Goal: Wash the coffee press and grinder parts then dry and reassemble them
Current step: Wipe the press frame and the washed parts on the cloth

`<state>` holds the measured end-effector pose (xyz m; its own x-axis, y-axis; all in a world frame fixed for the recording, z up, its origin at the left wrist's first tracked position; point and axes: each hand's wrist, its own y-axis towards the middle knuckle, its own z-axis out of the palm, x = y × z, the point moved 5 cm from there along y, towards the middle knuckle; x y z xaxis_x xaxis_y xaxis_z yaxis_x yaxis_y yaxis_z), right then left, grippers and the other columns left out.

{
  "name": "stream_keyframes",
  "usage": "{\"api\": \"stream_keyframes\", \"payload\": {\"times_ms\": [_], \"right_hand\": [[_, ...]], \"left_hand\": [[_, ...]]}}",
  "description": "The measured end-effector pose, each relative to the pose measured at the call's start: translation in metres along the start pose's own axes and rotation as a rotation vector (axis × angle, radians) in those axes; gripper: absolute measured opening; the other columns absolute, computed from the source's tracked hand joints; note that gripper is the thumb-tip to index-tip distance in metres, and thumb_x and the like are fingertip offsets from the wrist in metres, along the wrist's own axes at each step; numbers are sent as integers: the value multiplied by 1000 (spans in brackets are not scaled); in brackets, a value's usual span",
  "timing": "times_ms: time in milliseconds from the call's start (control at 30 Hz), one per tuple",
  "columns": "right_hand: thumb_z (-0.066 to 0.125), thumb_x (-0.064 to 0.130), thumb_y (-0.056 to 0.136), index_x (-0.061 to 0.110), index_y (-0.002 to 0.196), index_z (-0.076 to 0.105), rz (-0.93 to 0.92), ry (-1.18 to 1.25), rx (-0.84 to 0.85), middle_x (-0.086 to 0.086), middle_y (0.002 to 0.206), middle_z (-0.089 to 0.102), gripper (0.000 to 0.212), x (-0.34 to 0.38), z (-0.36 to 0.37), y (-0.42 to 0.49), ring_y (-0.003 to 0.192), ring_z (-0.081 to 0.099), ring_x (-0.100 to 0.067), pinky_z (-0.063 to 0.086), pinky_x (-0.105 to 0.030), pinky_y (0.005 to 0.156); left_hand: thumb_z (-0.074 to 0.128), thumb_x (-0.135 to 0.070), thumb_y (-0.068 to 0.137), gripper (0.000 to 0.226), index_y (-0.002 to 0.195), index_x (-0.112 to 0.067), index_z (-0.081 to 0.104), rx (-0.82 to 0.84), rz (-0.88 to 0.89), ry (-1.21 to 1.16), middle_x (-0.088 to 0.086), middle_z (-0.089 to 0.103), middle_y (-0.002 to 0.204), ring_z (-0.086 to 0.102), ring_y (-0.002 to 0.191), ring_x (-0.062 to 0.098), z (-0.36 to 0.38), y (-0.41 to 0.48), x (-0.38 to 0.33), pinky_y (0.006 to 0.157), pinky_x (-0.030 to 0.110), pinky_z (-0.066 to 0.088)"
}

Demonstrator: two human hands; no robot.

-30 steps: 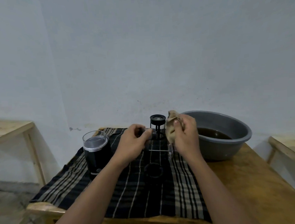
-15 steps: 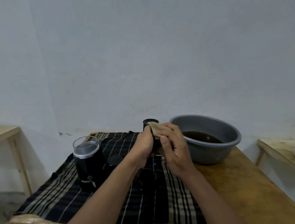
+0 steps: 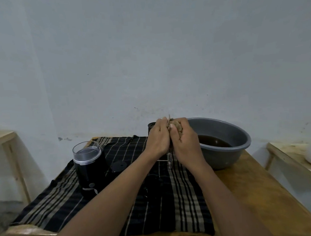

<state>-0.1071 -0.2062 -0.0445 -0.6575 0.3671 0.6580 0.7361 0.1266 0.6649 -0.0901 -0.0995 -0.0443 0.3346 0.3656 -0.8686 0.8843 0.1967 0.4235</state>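
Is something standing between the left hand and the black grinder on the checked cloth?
Nothing upright does. The left hand is raised against the right hand, a tan cloth gripped between them. Between it and the grinder only a flat black disc lies on the checked cloth, probably low enough to pass over.

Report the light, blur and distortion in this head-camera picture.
Head view: dim, flat light, no strong glare or hard shadows; the black grinder nearly merges with the plaid cloth. Head view: wide-angle stretch makes the forearms loom large near the bottom edge. Head view: the left hand and right hand around the tan rag look slightly soft.
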Motion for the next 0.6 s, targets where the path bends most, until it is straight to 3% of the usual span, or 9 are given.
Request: {"api": "stream_keyframes", "payload": {"times_ms": [67, 133, 167, 233, 300, 367, 433, 500, 600], "right_hand": [[44, 34, 108, 24, 92, 49, 71, -37, -16, 2, 83, 60, 20, -2, -8, 8, 73, 57, -11, 41, -10, 56], [45, 35, 107, 18, 90, 55, 279, 83, -36, -4, 84, 63, 27, -21, -12, 15, 77, 62, -21, 49, -16, 59], [46, 38, 106, 16, 93, 60, 424, 213, -22, -10, 89, 68, 29, -32, -11, 16, 85, 68, -31, 59, -32, 68], [48, 46, 102, 19, 100, 67, 612, 381, -9, -17, 101, 72, 33, -43, -10, 9, 99, 70, -43, 60, -61, 79], [48, 45, 104, 19, 98, 65, 499, 341, -76, -16, 99, 71, 32, -37, -19, 8, 94, 71, -29, 61, -57, 79], [47, 37, 107, 20, 91, 57, 238, 167, -166, -5, 87, 65, 26, -20, -34, 9, 78, 61, -3, 55, -29, 68], [49, 30, 107, 23, 91, 53, 7, 15, -162, 10, 81, 60, 18, -5, -38, 9, 72, 58, 5, 43, -10, 62], [49, 28, 107, 23, 98, 53, -124, -26, -148, 15, 85, 60, 11, -7, -36, 9, 77, 59, 6, 41, -6, 65], [45, 31, 107, 24, 113, 54, -237, 34, -207, 8, 98, 62, 13, -14, -30, 2, 90, 60, 1, 45, -10, 79]], "left_hand": [[21, -36, 110, 45, 91, -8, 51, 3, 109, 69, 3, 55, 86, 56, 85, 28, 7, 0, -2, 89, 55, 47], [21, -38, 104, 44, 94, -8, 52, -19, 259, 179, -3, 50, 73, 57, 72, 32, 12, -3, -5, 75, 53, 47], [21, -38, 103, 44, 94, -9, 52, -16, 319, 218, -5, 50, 67, 54, 62, 29, 13, -6, -6, 71, 50, 44], [20, -42, 104, 42, 96, -13, 49, -21, 422, 342, -7, 54, 60, 46, 53, 19, 15, -7, -7, 71, 45, 38], [19, -50, 102, 43, 98, -17, 46, -7, 450, 380, -8, 52, 59, 46, 54, 15, 17, -6, -8, 70, 42, 36], [15, -60, 97, 55, 99, -19, 51, 54, 409, 378, -7, 57, 65, 54, 61, 17, 19, -6, -9, 69, 41, 41], [15, -65, 97, 64, 99, -21, 61, 213, 246, 278, -5, 67, 82, 63, 78, 17, 19, -1, -1, 76, 38, 48], [19, -59, 105, 60, 92, -23, 65, 330, 113, 128, -4, 69, 88, 63, 83, 13, 23, -1, 5, 78, 32, 50], [11, -69, 98, 75, 87, -17, 64, 220, 125, 157, 1, 71, 86, 66, 84, 20, 22, -3, 4, 87, 47, 54]]}}
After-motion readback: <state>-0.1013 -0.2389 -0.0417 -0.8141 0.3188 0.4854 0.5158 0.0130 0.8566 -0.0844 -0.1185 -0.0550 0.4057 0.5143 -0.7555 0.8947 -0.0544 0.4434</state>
